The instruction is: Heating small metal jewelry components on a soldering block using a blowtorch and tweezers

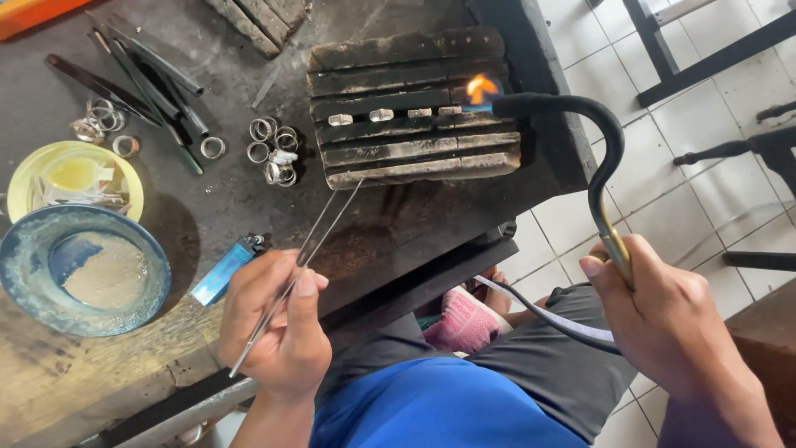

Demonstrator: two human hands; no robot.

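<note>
Scorched dark table [249, 207] over a white tiled floor [580, 75], with the table's right edge dropping off just past the charred block. Nearest the camera, the left hand [278, 319] has its fingers pinched around long thin tweezers [298, 265], tips angled up toward the block but stopping short of it. The right hand [663, 319] is off the table edge, out over the floor, fingers wrapped around a curved black torch [601, 141] with a hose trailing down across the lap.

A blue lighter [222, 272] lies just left of the tweezers, and a blue bowl [79, 270] sits near the front edge. Further back, a cluster of silver rings [274, 149] lies left of the grooved block [410, 108]. The flame [481, 87] hits the block's right end, next to small metal pieces [381, 115] lined up in a groove.
</note>
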